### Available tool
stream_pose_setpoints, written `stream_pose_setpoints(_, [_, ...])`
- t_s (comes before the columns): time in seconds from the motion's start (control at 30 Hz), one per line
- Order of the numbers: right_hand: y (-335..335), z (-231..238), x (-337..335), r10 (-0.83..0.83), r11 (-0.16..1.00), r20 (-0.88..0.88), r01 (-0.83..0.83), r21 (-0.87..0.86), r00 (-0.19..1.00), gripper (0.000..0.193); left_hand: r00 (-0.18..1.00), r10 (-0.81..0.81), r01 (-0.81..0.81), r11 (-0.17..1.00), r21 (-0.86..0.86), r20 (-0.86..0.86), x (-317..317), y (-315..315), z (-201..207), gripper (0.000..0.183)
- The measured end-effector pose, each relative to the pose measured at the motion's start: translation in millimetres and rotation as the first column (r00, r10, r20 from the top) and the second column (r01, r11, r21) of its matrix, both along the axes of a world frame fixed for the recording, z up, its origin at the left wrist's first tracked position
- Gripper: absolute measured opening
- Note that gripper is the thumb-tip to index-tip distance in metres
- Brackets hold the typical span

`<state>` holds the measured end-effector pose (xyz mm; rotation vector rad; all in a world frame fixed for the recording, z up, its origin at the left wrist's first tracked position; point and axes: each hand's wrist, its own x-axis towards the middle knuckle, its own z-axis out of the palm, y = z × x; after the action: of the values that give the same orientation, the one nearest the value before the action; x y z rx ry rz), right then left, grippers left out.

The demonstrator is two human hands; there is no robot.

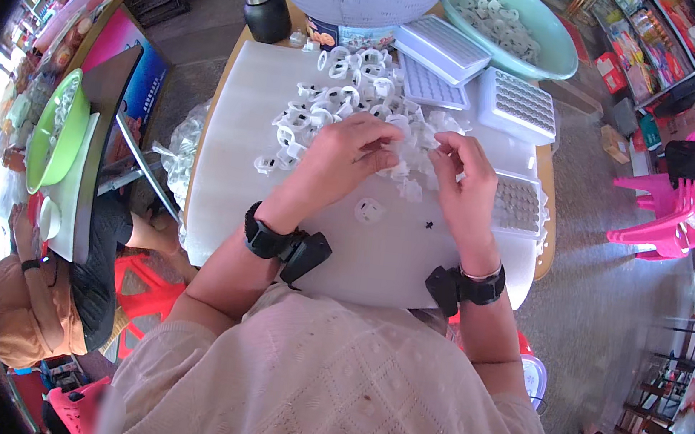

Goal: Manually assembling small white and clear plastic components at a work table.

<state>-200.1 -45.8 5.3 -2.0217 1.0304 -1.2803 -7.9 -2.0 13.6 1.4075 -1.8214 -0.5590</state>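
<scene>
My left hand [342,152] is over the near edge of a pile of small white plastic rings [340,96], fingers curled in and their tips drawn together. What those fingertips hold, if anything, I cannot make out. My right hand [465,179] is closed in a similar pinch just to the right, its fingertips against pale translucent pieces [414,143] lying between both hands. Whether one of these is in its grip is unclear. Nearer me, a single white ring-shaped part [369,211] and a tiny black piece [429,225] lie apart on the white tabletop [277,235].
A lavender basin [359,0] and a green basin [558,61] of white parts stand at the back. White trays [518,108] are stacked at right, with a filled tray [518,204] nearer. A black bottle [265,15] stands back left. Another person [38,302] sits at left.
</scene>
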Motion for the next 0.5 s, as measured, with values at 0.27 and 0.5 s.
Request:
stream_pose_setpoints(0.27, [10.8,3.5,1.8,0.184,0.944,0.274,-0.248,0.218,0.944,0.019,0.61,-0.008,0.237,0.956,0.172,-0.793,-12.2,-5.5,-4.2,0.024])
stream_pose_setpoints(0.5, [10.6,4.2,1.5,0.169,0.975,0.135,-0.185,0.124,0.976,0.015,0.779,-0.03,0.129,0.985,0.113,-0.626,-14.2,-7.1,-10.1,0.024])
